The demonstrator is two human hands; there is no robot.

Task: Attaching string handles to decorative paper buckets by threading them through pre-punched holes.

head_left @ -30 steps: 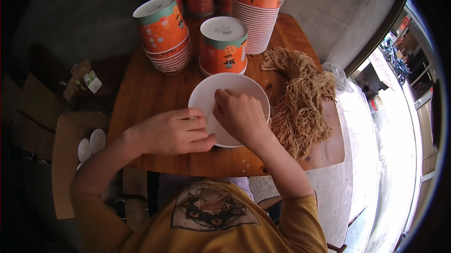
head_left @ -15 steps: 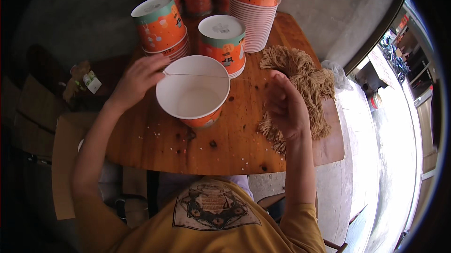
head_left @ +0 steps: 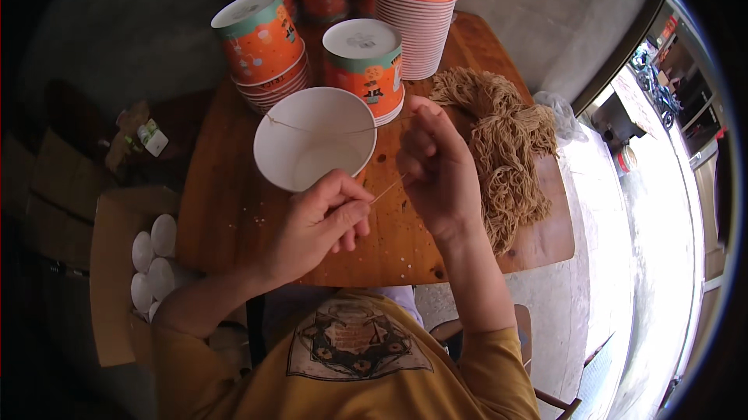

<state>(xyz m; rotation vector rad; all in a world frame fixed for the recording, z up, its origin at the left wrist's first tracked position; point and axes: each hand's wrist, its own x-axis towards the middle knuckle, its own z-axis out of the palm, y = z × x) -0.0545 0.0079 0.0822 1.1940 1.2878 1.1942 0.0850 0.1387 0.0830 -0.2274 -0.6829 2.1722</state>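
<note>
A paper bucket (head_left: 312, 147), white inside and orange outside, stands tilted on the wooden table in front of me. A thin tan string (head_left: 388, 189) is fastened at its left rim and sags across the mouth toward my right hand (head_left: 436, 167). That hand is closed in a pinch on the string, just right of the bucket. Below the bucket's front rim, my left hand (head_left: 321, 227) is closed with thumb and index finger on another stretch of the string. A short length runs between both hands. A bundle of tan string (head_left: 506, 147) lies beyond my right hand.
Upside-down orange buckets stand behind, one stack at left (head_left: 261, 46) and one in the middle (head_left: 365, 69). Taller stacks (head_left: 417, 30) rise near the wall. At left is a cardboard box (head_left: 117, 280) with white cylindrical things inside. White specks dot the wooden table (head_left: 389, 256).
My left hand has left the bucket's left rim and come down to the front, where it pinches the string. My right hand has moved left toward the bucket. The string across the mouth has slackened.
</note>
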